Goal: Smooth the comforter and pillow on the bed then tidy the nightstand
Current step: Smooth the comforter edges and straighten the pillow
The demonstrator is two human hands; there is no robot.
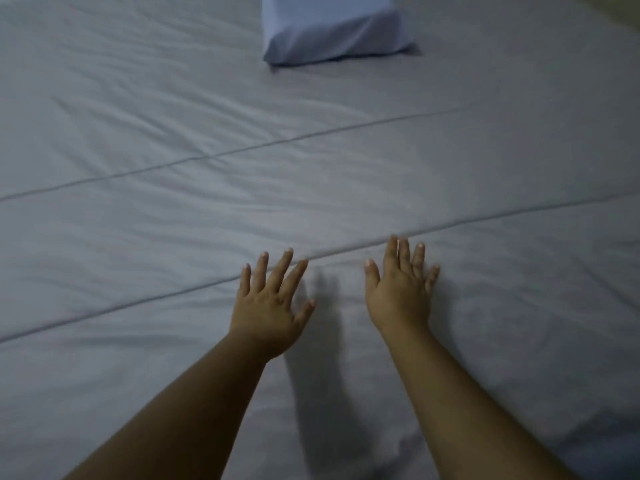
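Note:
A pale grey comforter (pixel 173 220) with stitched seam lines covers the whole bed and shows shallow wrinkles, mostly at the left. A light blue-white pillow (pixel 332 32) lies at the far end, cut off by the top edge. My left hand (pixel 270 303) is stretched out over the comforter near the middle, fingers straight and spread. My right hand (pixel 401 289) lies beside it, fingers straight and close together, reaching a seam. Both hands hold nothing. The nightstand is out of view.
A strip of something yellowish (pixel 620 8) shows past the bed at the top right corner. Darker blue fabric (pixel 609 452) sits at the bottom right edge.

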